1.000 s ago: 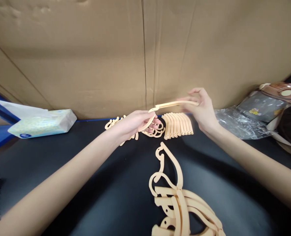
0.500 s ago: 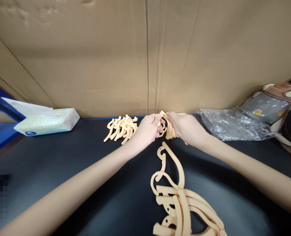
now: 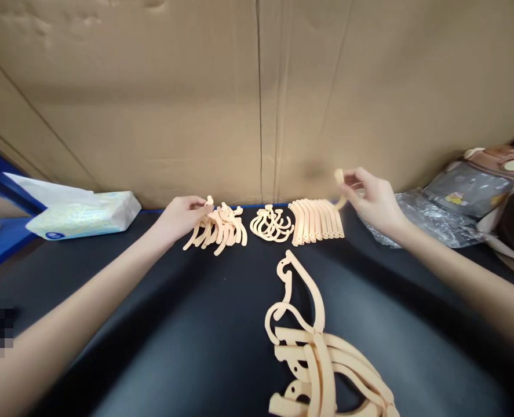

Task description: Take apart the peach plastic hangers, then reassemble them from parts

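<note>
My left hand is at the left pile of curved cream plastic hanger arms, fingers pinched on one hanger arm whose knobbed end shows above them. My right hand, raised above the table on the right, pinches another curved hanger arm; part of it is hidden by the fingers. Just left of that hand, a row of slim hanger arms lies side by side. Between the two groups sits a small heap of hanger hooks.
Several folding hangers overlap in the near foreground. A tissue pack lies at the far left. Crumpled clear plastic and a grey bottle with a brown lid are at the right. A cardboard wall closes off the back.
Both hands were together at the middle over the hooks. They have parted: the left went to the left pile, the right moved right and up with a hanger arm.
</note>
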`<state>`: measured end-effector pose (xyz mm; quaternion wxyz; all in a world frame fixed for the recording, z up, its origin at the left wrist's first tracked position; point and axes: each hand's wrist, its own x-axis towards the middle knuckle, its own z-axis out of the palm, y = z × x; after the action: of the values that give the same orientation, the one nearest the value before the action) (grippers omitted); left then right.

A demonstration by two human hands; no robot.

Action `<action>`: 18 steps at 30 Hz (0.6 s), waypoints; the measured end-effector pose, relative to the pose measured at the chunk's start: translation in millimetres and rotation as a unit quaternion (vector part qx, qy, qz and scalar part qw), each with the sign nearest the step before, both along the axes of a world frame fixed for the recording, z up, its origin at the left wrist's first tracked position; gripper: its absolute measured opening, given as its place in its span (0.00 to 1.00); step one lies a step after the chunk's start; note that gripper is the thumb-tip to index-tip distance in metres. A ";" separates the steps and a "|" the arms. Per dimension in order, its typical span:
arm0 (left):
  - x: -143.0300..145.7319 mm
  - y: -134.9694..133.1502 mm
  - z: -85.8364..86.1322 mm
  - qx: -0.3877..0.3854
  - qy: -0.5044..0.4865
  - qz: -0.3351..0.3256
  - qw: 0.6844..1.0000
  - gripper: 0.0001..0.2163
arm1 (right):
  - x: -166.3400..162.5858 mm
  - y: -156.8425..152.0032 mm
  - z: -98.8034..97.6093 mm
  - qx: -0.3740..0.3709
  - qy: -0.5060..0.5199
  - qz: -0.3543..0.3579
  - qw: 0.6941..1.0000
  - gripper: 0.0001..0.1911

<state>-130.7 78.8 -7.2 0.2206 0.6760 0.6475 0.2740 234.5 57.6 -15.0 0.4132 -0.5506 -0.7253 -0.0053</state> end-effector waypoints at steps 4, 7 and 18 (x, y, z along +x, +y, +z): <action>-6.0 2.1 -15.4 0.008 0.065 0.022 0.998 0.14 | 2.6 -12.3 -21.0 0.055 -0.205 -0.001 0.977 0.10; -2.7 -0.9 -16.7 0.019 0.112 0.034 0.993 0.14 | 3.8 -19.1 -36.2 0.062 -0.266 0.056 0.960 0.13; -0.2 -14.5 -11.5 0.103 0.241 0.036 0.964 0.12 | -0.5 -26.9 -49.4 0.011 -0.248 0.106 0.963 0.14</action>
<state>-130.9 64.3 -18.7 -0.0226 0.7175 0.6735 0.1765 234.0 30.7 -64.5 0.2250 -0.4472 -0.8592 -0.1055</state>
